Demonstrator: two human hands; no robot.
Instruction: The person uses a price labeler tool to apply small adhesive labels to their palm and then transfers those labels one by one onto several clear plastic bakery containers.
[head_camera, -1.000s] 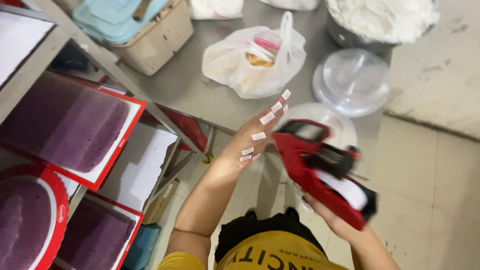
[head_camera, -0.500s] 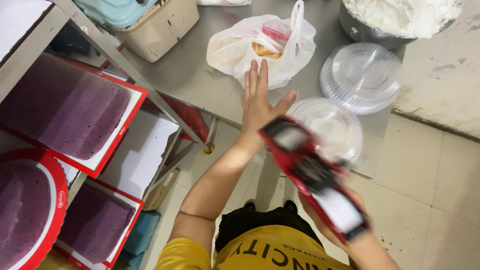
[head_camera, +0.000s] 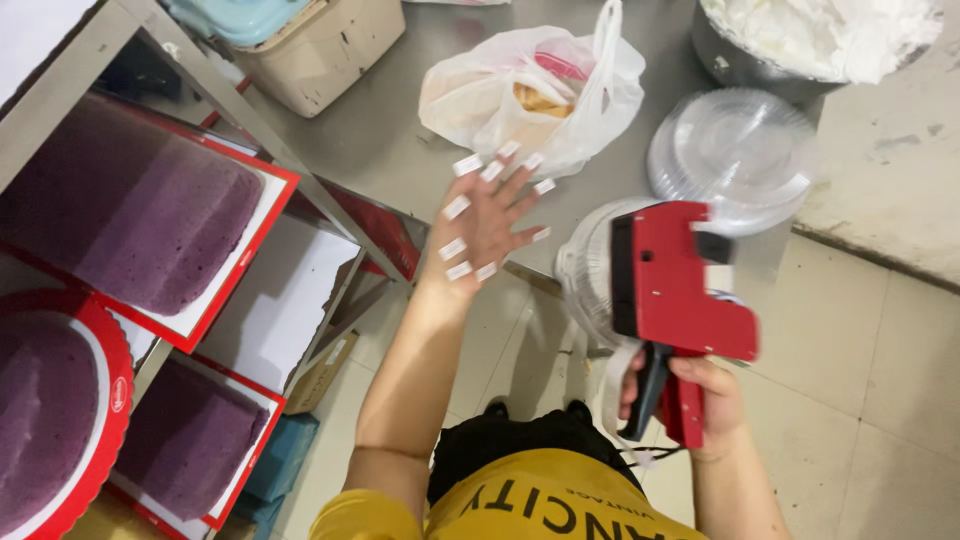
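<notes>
Head view, looking down. Steel table (head_camera: 380, 140) top centre. On it: white plastic bag (head_camera: 530, 95) w/ food inside, handles up; beige bin (head_camera: 320, 40) at top left holding pale blue lids; metal pot (head_camera: 740, 55) top right w/ white plastic heaped in it; two stacks of clear plastic lids (head_camera: 735, 150), one partly behind the label gun. Rack at left: purple sponge cakes (head_camera: 120, 210) on red-edged white boards, several levels; one round cake on a red board, lower left. Tiled floor (head_camera: 860, 400) at right. Nothing sits between the two hands; the bag lies just beyond the left fingertips.

Label gun (head_camera: 675, 290): red body, black side strip & black trigger, white tape trailing below the handle. Held upright, head up, in front of the nearer lid stack, right of centre.

Right hand (head_camera: 700, 395): closed round the gun's handle, gripping it, fingers wrapped at the trigger.

Left hand (head_camera: 485, 225): open, fingers spread, palm to camera, holding nothing. Small white labels (head_camera: 455, 207) stuck on fingertips & palm. It is left of the gun, near but apart, no contact.
</notes>
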